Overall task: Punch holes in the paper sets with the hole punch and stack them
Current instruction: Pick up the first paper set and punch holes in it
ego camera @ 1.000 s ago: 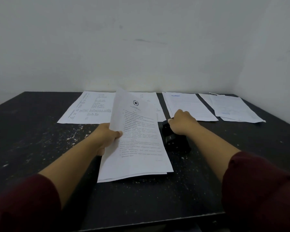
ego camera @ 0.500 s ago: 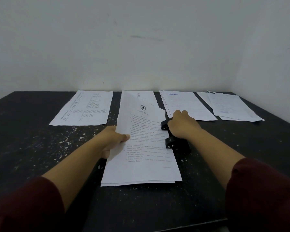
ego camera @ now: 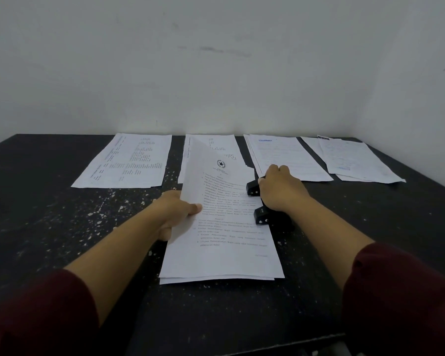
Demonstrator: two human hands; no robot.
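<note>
Paper sets lie in a row along the far edge of the bench [ego camera: 49, 227], close to the wall, and I go through them from the left. Farthest left, a printed set [ego camera: 129, 163] with columns of small text lies flat by itself. Next I see my left hand [ego camera: 175, 209] pinching the left edge of the set I am working on [ego camera: 224, 240]: my thumb lies on top of the sheet, while the other fingers are tucked underneath. That set has a star emblem near its top. Its near end lies flat on the bench in front of me, and its far left corner curls upward. Behind it, another set [ego camera: 216, 145] is partly covered. The right edge of my working set reaches the black hole punch [ego camera: 261, 214], which stands just beside it; I cannot tell how far the paper sits in the slot. My right hand [ego camera: 280, 191] is closed over the top of the punch, palm down, with the fingers curled over its far side. Beyond that hand lies a set with a blue heading [ego camera: 288, 155], and farthest right a fanned pile [ego camera: 352, 160] lies near the corner. Dark red sleeves [ego camera: 401, 299] cover both my forearms.
</note>
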